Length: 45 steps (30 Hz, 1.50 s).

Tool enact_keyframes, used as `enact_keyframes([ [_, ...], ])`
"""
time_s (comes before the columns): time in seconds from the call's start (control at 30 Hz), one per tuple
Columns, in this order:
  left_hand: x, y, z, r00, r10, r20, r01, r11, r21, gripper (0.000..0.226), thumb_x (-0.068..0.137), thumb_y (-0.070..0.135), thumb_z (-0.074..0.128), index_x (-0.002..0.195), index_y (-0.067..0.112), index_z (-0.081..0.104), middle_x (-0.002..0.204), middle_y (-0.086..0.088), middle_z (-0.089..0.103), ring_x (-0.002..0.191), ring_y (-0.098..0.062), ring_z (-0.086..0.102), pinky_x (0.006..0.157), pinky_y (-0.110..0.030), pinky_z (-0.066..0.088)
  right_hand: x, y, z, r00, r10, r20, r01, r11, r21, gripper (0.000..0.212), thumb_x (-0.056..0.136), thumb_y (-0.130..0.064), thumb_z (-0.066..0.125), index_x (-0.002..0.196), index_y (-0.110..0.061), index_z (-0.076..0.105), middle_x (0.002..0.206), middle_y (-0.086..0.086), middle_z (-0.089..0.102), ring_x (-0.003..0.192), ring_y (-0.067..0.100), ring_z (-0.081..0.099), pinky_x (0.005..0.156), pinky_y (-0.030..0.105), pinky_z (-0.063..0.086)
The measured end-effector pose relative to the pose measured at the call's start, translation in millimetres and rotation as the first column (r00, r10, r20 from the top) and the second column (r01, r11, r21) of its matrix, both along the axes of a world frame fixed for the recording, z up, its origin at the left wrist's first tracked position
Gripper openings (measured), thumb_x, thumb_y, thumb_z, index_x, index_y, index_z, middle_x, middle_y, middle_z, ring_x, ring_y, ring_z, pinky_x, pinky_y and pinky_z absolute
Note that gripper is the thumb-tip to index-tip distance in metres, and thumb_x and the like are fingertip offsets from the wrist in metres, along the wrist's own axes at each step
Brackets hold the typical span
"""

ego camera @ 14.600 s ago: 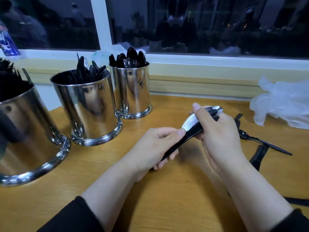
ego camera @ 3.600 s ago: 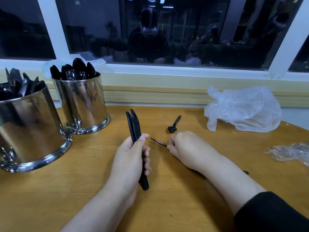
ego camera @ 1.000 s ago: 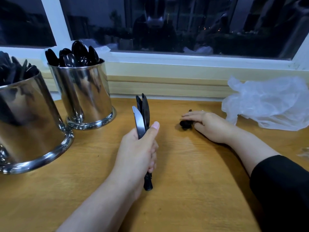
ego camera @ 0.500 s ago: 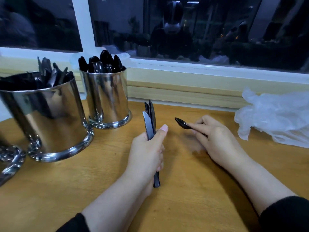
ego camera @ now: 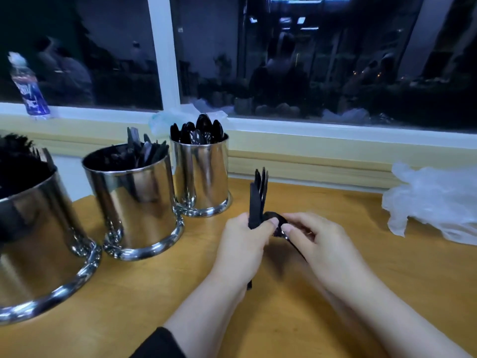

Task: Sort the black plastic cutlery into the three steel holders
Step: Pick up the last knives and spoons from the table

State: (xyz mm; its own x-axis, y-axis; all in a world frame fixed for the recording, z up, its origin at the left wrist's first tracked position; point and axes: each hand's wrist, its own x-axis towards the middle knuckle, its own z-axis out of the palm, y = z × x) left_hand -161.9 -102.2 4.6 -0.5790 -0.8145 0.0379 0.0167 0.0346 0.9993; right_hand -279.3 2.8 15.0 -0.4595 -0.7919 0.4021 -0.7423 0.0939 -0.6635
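My left hand (ego camera: pixel 244 248) grips a bundle of black plastic knives (ego camera: pixel 258 195) upright, blades pointing up. My right hand (ego camera: pixel 320 244) pinches a black spoon (ego camera: pixel 277 220), whose bowl touches the left thumb beside the knives. Three steel holders stand at the left: the near one (ego camera: pixel 38 241) holds forks, the middle one (ego camera: pixel 134 200) holds knives, and the far one (ego camera: pixel 201 177) is filled with spoons.
A crumpled clear plastic bag (ego camera: pixel 436 202) lies at the right on the wooden table (ego camera: pixel 387 293). A blue-labelled bottle (ego camera: pixel 27 87) stands on the window sill at far left. The window frame and sill run along the table's far edge.
My right hand has carried the spoon leftward until it meets the left hand and the knife bundle. The view has swung left, showing all three holders.
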Motion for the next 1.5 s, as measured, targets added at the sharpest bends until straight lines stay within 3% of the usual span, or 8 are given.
enact_keyframes([
  [0.37,65.4,-20.7,21.0,0.974,-0.021,-0.223,0.035,0.998,0.058,0.028,0.098,0.027,0.066,0.094,0.000,0.059,0.048,0.001,0.049,0.038,-0.015,0.026,0.044,-0.025,0.023,38.4,-40.4,68.6,0.993,0.078,-0.088,-0.060,0.979,0.196,0.011,0.094,-0.022,0.069,0.088,-0.032,0.070,0.074,-0.010,0.066,0.065,0.000,0.053,0.060,0.014,0.040],
  [0.57,85.9,-40.5,21.2,0.960,0.025,-0.279,0.003,0.995,0.098,0.040,0.101,0.038,0.060,0.089,0.001,0.050,0.065,-0.008,0.038,0.043,-0.015,0.026,0.045,-0.028,0.020,44.2,-91.1,137.4,0.983,0.002,0.183,0.028,0.986,-0.162,0.003,0.094,-0.006,0.066,0.092,-0.008,0.068,0.074,0.006,0.068,0.064,0.013,0.068,0.081,0.037,0.061],
  [0.77,90.0,-44.9,22.6,0.948,-0.028,-0.317,0.090,0.979,0.182,0.030,0.098,0.036,0.065,0.086,0.011,0.054,0.059,-0.002,0.030,0.044,-0.014,0.023,0.045,-0.028,0.018,29.0,-156.8,175.9,0.984,-0.098,0.149,0.141,0.941,-0.309,0.004,0.092,-0.007,0.063,0.093,-0.008,0.067,0.080,0.009,0.067,0.076,0.027,0.074,0.086,0.047,0.059],
  [1.0,91.6,-49.0,24.0,0.932,-0.036,-0.361,0.120,0.970,0.213,0.030,0.098,0.033,0.066,0.084,0.008,0.054,0.057,-0.003,0.030,0.042,-0.014,0.023,0.042,-0.024,0.020,18.0,-208.8,146.1,0.988,-0.144,0.061,0.150,0.983,-0.109,0.004,0.089,-0.014,0.068,0.086,-0.016,0.068,0.078,0.003,0.071,0.081,0.028,0.073,0.076,0.041,0.058],
  [1.1,90.1,-49.0,23.4,0.936,-0.051,-0.349,0.131,0.969,0.209,0.033,0.097,0.034,0.067,0.079,0.009,0.056,0.055,-0.003,0.030,0.041,-0.014,0.024,0.042,-0.024,0.022,15.8,-201.9,129.6,0.986,-0.137,-0.093,0.143,0.987,0.067,0.030,0.091,-0.032,0.073,0.117,-0.016,0.070,0.102,0.001,0.065,0.092,0.022,0.059,0.078,0.034,0.045],
  [1.2,90.7,-50.2,21.8,0.946,-0.066,-0.316,0.134,0.970,0.201,0.035,0.096,0.034,0.068,0.074,0.010,0.054,0.056,-0.005,0.032,0.041,-0.016,0.025,0.042,-0.025,0.023,25.8,-170.0,123.1,0.961,-0.218,-0.172,0.191,0.968,-0.162,0.032,0.096,-0.045,0.063,0.117,-0.022,0.069,0.101,-0.003,0.061,0.090,0.013,0.054,0.077,0.028,0.037],
  [1.37,89.2,-48.5,20.9,0.971,-0.122,-0.206,0.153,0.978,0.144,0.046,0.094,0.032,0.070,0.063,0.011,0.043,0.050,-0.004,0.031,0.038,-0.018,0.028,0.043,-0.024,0.025,65.1,-109.9,119.3,0.965,0.262,0.027,-0.263,0.952,0.154,0.041,0.092,-0.060,0.051,0.084,-0.025,0.072,0.067,-0.004,0.046,0.061,0.011,0.041,0.063,0.031,0.036],
  [1.5,92.2,-42.2,25.0,0.972,-0.184,-0.147,0.201,0.973,0.116,0.048,0.096,0.024,0.066,0.058,0.016,0.037,0.047,-0.001,0.028,0.037,-0.018,0.024,0.044,-0.024,0.023,84.3,-89.3,113.4,0.930,0.355,0.098,-0.369,0.901,0.229,0.040,0.095,-0.052,0.057,0.067,-0.023,0.060,0.065,0.002,0.047,0.062,0.017,0.041,0.062,0.033,0.034],
])
